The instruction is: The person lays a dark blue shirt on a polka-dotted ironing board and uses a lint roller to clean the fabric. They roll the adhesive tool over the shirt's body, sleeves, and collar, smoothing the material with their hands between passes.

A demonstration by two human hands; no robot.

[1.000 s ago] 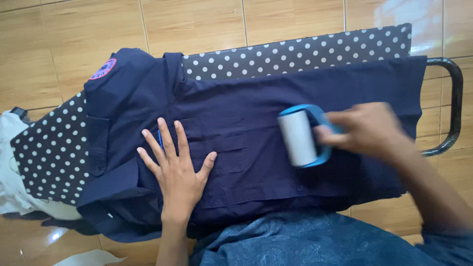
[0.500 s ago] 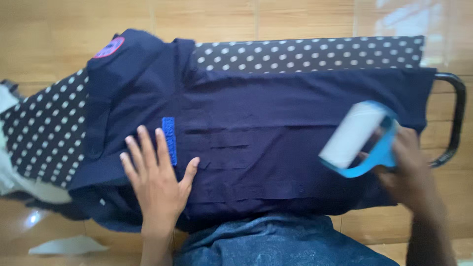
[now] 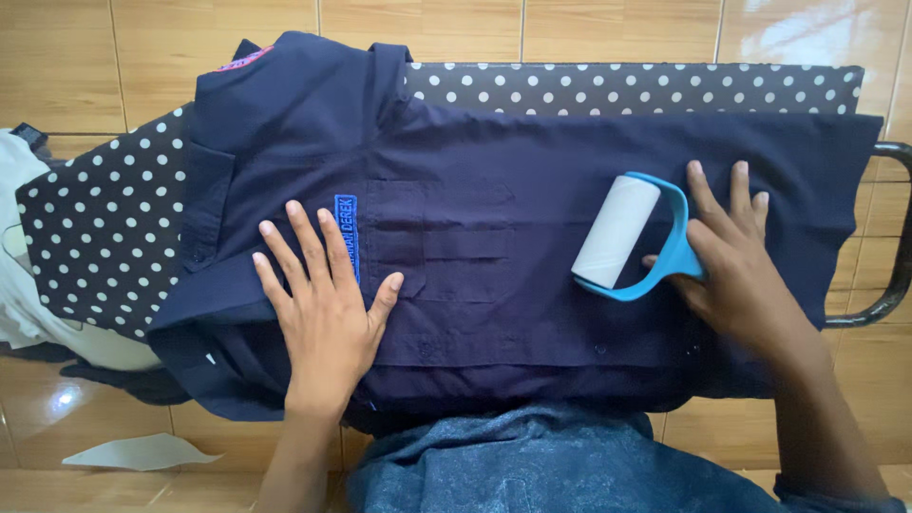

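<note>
Two hands work the shirt (image 3: 532, 190): the left hand (image 3: 326, 304) lies flat and open, pinning it, while the right hand (image 3: 736, 256) grips the lint roller (image 3: 622, 233), which next likely needs a firm stroke toward the left hand.

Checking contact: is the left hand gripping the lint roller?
No, the left hand lies flat on the navy shirt; the right hand holds the lint roller.

- The shirt (image 3: 494, 237) lies spread on the ironing board (image 3: 104, 237), collar to the left.
- The left hand (image 3: 328, 304) rests flat on the shirt, just left of its chest pocket (image 3: 442, 242).
- The lint roller (image 3: 632, 237) lies on the shirt right of the pocket, with the right hand (image 3: 736, 256) on its right.
</note>
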